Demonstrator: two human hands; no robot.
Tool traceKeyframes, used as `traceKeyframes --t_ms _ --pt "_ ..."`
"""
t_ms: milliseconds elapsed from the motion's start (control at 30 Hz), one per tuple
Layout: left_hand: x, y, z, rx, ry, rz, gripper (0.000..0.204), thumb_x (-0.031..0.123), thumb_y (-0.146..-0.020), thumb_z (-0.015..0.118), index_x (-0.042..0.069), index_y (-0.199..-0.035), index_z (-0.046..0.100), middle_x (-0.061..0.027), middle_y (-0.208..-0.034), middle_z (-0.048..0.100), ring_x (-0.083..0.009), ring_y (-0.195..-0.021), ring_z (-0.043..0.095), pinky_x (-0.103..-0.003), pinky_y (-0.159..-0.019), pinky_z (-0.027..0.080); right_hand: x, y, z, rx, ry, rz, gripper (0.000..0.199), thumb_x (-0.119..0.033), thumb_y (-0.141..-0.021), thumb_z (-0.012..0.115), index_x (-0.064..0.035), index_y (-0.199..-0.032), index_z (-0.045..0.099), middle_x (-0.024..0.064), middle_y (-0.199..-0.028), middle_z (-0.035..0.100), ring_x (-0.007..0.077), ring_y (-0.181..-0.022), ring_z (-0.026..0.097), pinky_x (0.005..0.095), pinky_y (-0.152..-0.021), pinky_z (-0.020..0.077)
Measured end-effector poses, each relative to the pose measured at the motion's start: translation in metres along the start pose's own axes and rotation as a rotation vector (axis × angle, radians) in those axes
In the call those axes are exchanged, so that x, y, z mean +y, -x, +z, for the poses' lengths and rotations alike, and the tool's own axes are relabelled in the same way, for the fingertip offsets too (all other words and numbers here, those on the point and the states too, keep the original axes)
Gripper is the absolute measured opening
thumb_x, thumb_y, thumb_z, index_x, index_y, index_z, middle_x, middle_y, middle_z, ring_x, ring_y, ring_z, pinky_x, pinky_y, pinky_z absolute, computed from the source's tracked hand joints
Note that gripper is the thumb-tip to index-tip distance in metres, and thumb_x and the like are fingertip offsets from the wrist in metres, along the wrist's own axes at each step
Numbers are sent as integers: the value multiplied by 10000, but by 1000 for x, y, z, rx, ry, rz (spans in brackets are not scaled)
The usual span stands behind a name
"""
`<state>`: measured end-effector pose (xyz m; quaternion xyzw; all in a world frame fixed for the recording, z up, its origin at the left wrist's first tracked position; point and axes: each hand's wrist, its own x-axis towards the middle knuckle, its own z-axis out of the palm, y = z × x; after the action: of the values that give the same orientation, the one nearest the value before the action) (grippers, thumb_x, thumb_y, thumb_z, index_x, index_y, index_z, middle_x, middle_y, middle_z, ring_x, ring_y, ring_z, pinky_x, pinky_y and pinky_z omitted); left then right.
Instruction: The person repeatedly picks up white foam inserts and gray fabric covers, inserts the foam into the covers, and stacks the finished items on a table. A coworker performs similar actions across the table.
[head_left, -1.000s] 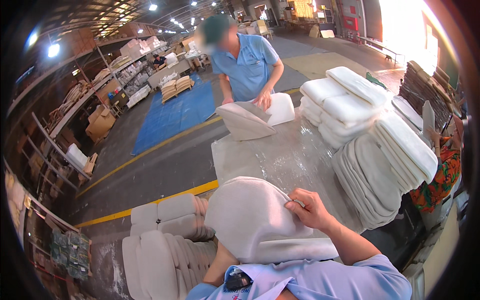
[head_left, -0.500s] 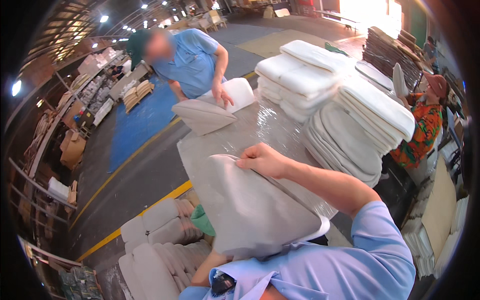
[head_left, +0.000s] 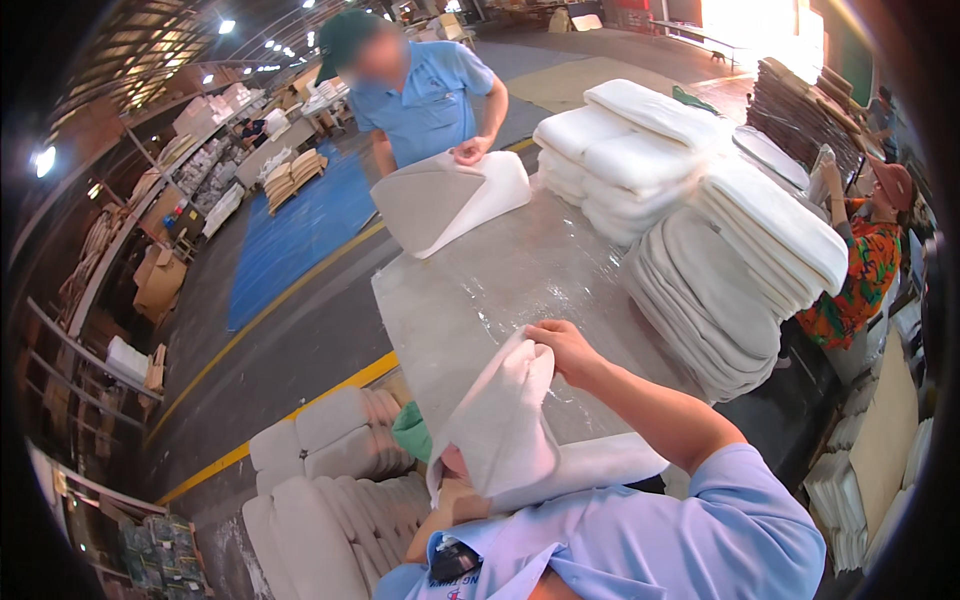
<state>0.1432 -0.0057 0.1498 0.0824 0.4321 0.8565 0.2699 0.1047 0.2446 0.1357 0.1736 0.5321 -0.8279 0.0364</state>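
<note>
Head view: my right grip [head_left: 556, 350] pinches the cloth [head_left: 503, 425] by its top end, above the tabletop's [head_left: 455, 290] near side; my left grip [head_left: 455, 466] is mostly hidden, its hold I cannot tell.

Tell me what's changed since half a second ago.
The right hand, its pinch kept, has drawn the upper edge of the pale cover back nearer; the cover, stretched smooth before, now hangs in folds. The left hand, hidden before, partly shows at its lower left. The co-worker's hand, spread earlier, is now curled at the edge of the grey flap. The white stack and grey cushions stayed put.
</note>
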Motion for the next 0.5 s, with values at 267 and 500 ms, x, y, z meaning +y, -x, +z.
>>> traceKeyframes --t_ms 267,500 --pt "18 12 -13 61 4 38 534 243 -1033 681 60 -1516 544 -109 -1503 591 -207 -1402 541 -350 -1187 397 -53 54 -11 -14 662 -591 352 -321 -1079 613 12 -991 681 55 -833 628 172 -717 603 319 -671 512" --pt "11 -1 -4 28 36 39 528 246 -1034 679 62 -1511 548 -108 -1498 595 -205 -1397 545 -350 -1179 407 -52 142 41 -329 658 -1060 262 -262 -929 828 -32 -945 704 78 -814 669 239 -684 653 338 -629 523"
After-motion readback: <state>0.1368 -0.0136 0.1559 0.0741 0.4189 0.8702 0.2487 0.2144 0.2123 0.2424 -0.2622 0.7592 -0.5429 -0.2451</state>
